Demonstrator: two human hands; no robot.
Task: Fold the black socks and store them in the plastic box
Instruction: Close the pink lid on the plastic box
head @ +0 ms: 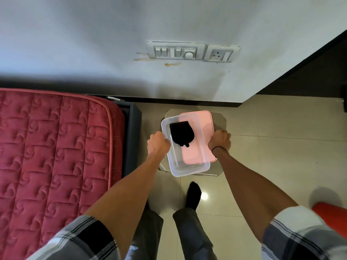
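Note:
A folded pair of black socks (181, 133) lies inside the clear plastic box (187, 173), toward its far end. The box rests on a small beige stool (220, 121). A pink lid (205, 124) lies under the box's right half and sticks out to the right, showing through the clear plastic. My left hand (157, 144) is closed on the box's left rim. My right hand (220, 140) is closed on the lid's right edge.
A bed with a red quilted mattress (56, 147) stands close on the left. The wall with a switch panel (175, 50) is right behind the stool. My foot in a black sock (193, 194) is on the tiled floor. A red object (332, 214) sits at the lower right.

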